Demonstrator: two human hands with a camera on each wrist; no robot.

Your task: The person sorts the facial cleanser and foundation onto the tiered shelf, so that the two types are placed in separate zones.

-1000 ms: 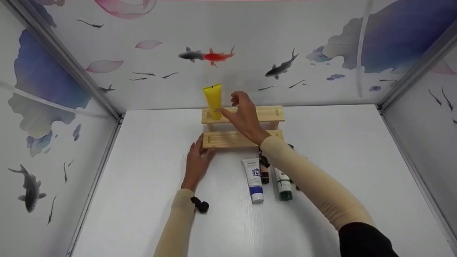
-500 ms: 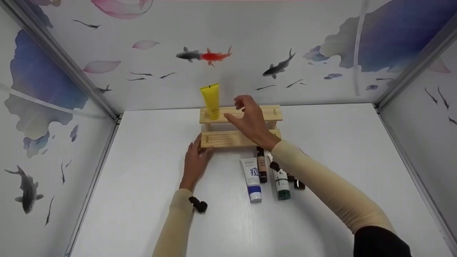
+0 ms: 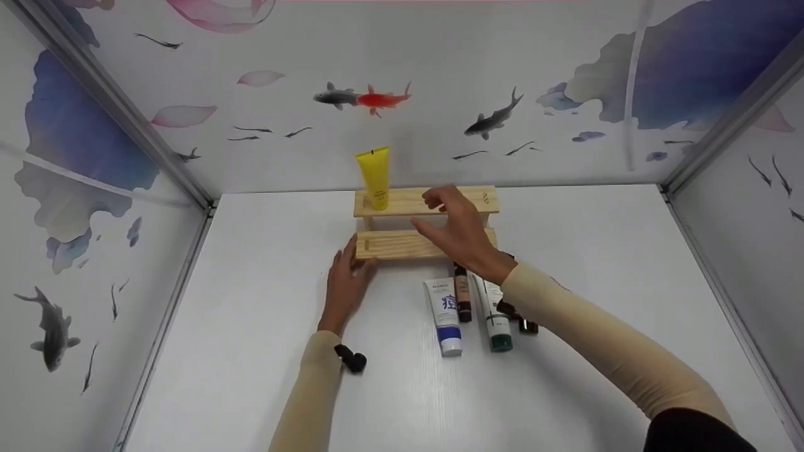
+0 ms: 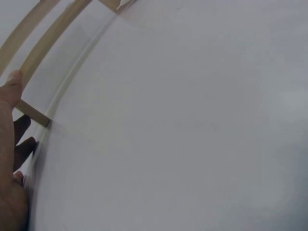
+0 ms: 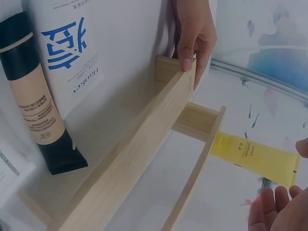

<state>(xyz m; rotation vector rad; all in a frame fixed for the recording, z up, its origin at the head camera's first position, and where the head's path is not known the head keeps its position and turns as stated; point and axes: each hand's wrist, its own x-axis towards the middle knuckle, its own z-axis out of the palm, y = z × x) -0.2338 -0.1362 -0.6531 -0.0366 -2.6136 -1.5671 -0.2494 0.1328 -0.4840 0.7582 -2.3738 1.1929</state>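
A two-tier wooden rack [image 3: 402,245] stands near the back wall. My left hand [image 3: 345,285] holds the left end of its lower step; in the right wrist view the thumb [image 5: 186,63] lies on the edge and the fingers reach round the end. On the upper step, at the left, a yellow squeeze tube [image 3: 375,179] stands upright on its cap. My right hand [image 3: 461,229] hovers over the rack, right of the tube, with fingers loosely bent and nothing held. The right wrist view also shows the yellow tube [image 5: 257,156] apart from this hand's fingertips [image 5: 281,198].
In front of the rack lie a white tube with a blue band [image 3: 445,317], a beige tube with black ends [image 3: 463,295] and a white tube with a green cap [image 3: 499,326]. A dark item [image 3: 528,326] is partly hidden by the right forearm. Printed walls enclose the white table [image 3: 251,376].
My right hand has let go of the yellow tube and drawn back to the right and toward me. The tube stays standing. The left hand keeps its place on the rack.
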